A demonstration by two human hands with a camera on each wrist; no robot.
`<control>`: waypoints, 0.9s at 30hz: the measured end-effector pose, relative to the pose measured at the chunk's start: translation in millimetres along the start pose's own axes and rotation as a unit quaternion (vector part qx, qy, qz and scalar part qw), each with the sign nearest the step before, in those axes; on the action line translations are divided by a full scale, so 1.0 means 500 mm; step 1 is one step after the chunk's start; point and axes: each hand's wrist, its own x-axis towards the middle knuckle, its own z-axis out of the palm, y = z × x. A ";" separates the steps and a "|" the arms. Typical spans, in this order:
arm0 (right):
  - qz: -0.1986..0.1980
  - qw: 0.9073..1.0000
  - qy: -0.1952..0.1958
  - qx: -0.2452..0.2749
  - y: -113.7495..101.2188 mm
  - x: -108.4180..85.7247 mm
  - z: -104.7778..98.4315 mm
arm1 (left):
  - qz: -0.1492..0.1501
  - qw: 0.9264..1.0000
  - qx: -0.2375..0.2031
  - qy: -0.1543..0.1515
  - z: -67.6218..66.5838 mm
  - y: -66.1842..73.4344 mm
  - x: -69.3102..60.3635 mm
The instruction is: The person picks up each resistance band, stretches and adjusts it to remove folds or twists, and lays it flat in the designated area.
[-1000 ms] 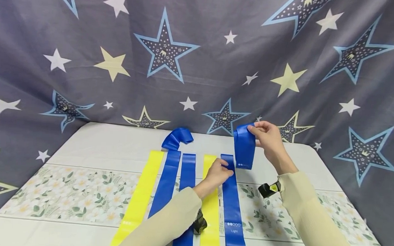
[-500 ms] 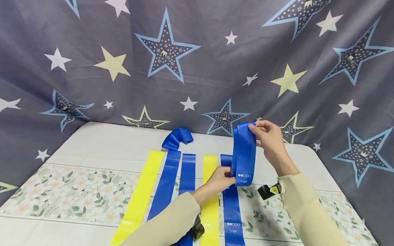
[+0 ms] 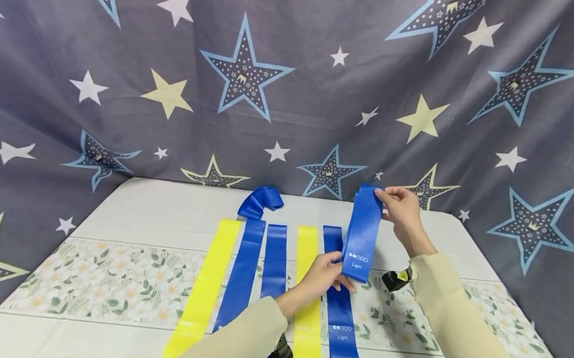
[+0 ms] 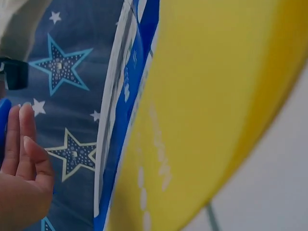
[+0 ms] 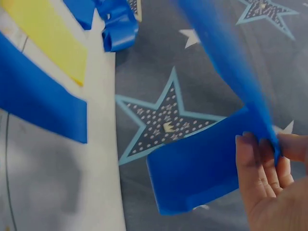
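Note:
A folded blue resistance band (image 3: 363, 230) marked "Light" hangs tilted above the table. My right hand (image 3: 403, 213) pinches its top corner between thumb and fingers, as the right wrist view also shows. At the band's lower left edge, my left hand (image 3: 323, 276) pinches it, with the other fingers spread below. Beneath lies another blue "Light" band (image 3: 342, 325), flat on the table. Beside it on the left is a yellow band (image 3: 309, 335), partly covered by my left arm. The left wrist view shows my left fingers (image 4: 26, 130) next to a sliver of blue.
Farther left lie a blue band (image 3: 276, 258), another blue band (image 3: 241, 273) and a yellow band (image 3: 204, 287), roughly side by side. A curled blue band (image 3: 261, 202) sits behind them. The white table (image 3: 136, 215) meets a star-print curtain (image 3: 289, 120) at the back.
My left hand has moved down and right from over the lying blue band to the held band's lower edge. The held band has unfolded longer, shifted right and tilted.

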 end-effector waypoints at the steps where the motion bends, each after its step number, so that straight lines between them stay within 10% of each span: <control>1: 0.004 1.000 0.004 -0.002 0.004 0.002 -0.002 | 0.004 1.000 -0.009 -0.005 0.001 0.001 -0.003; 14: 0.027 0.999 0.017 -0.031 0.048 0.014 0.000 | -0.033 0.997 -0.070 0.005 0.001 0.009 -0.004; 27: 0.011 0.999 0.018 -0.045 0.048 0.004 0.013 | -0.082 0.988 -0.015 0.127 -0.004 -0.001 0.017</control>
